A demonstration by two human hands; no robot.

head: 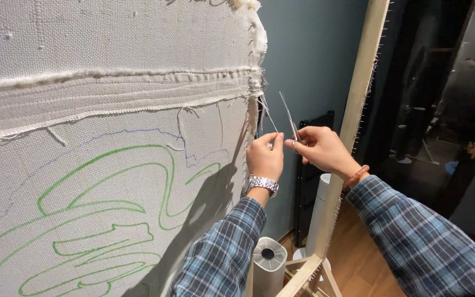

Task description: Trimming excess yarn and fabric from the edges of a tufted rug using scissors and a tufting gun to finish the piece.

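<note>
Pinching loose threads at the frayed right edge of the stretched off-white woven cloth with green line drawing (111, 181), my left hand (265, 157) sat closed on those thin pale threads (265, 110). Just right of that edge, my right hand (320, 148) gripped slim metal scissors (290, 118), blades pointing up. Right of the cloth stood a pale wooden frame post (358, 93).

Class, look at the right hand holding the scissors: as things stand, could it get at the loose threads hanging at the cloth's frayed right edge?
Probably yes. The right hand holds the scissors close beside the loose threads, with open air between. The left hand is beside them too, but does not seem to block the way.
</note>
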